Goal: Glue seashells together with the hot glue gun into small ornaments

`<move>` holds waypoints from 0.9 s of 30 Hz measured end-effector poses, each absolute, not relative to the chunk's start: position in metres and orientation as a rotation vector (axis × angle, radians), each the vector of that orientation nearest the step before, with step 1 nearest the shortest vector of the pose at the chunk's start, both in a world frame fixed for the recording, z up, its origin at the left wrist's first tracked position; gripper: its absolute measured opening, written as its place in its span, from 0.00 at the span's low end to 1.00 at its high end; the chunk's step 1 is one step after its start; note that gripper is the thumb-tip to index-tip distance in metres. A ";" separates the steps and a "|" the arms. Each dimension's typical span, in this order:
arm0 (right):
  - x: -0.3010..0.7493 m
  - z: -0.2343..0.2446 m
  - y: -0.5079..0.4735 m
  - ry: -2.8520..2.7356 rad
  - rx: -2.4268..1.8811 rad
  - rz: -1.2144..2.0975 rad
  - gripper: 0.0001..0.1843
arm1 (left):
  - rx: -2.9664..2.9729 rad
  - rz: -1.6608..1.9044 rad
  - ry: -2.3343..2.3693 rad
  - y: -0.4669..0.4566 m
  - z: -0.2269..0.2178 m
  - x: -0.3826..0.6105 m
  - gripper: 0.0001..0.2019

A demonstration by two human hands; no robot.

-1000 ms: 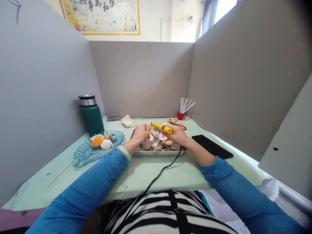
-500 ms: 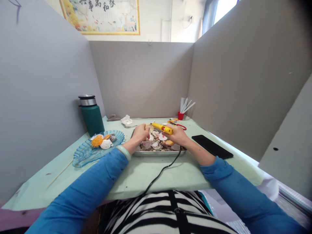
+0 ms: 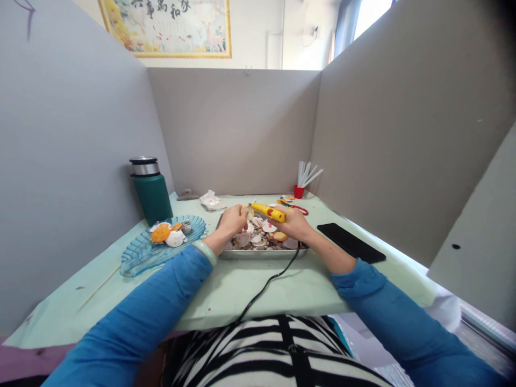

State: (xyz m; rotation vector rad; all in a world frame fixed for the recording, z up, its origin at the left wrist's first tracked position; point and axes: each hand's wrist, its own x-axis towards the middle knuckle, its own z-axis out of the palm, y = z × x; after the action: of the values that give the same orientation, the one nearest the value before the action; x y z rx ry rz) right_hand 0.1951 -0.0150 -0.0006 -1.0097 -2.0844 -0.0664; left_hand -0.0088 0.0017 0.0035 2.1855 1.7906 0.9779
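Note:
My right hand (image 3: 295, 223) is closed round a yellow hot glue gun (image 3: 268, 212), its nozzle pointing left. A black cord (image 3: 272, 279) runs from below that hand down to the table's front edge. My left hand (image 3: 234, 220) is closed in a pinch on a pale yellowish shell (image 3: 247, 212), mostly hidden behind the fingers. The glue gun's tip is close by the shell; whether they touch I cannot tell. Beneath both hands lies a metal tray (image 3: 262, 255) filled with seashells (image 3: 257, 237), white, pinkish and orange.
Left stands a blue shell-shaped dish (image 3: 139, 260) with several shells, a green bottle (image 3: 152, 196) behind it and a thin stick (image 3: 99, 287) in front. A black phone-like slab (image 3: 350, 242), red-handled scissors (image 3: 296, 207) and a red cup (image 3: 299, 192) of glue sticks are right. Grey partitions (image 3: 237, 129) surround the table.

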 end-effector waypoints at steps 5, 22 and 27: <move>0.195 -0.002 -0.014 -2.087 -1.017 -0.072 0.10 | 2.214 0.979 1.797 0.002 0.003 -0.008 0.11; 0.196 -0.004 -0.012 -2.090 -1.036 -0.080 0.11 | 1.944 1.139 1.655 0.004 0.002 -0.011 0.09; 0.196 -0.004 -0.012 -2.089 -1.035 -0.078 0.11 | 1.865 1.218 1.603 0.006 0.001 -0.012 0.10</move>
State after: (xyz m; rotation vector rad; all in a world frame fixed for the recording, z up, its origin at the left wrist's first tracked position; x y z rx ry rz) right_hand 0.1965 -0.0123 -0.0038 -1.0350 -2.0886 -0.0785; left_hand -0.0118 0.0057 0.0013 1.8650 1.6031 1.2179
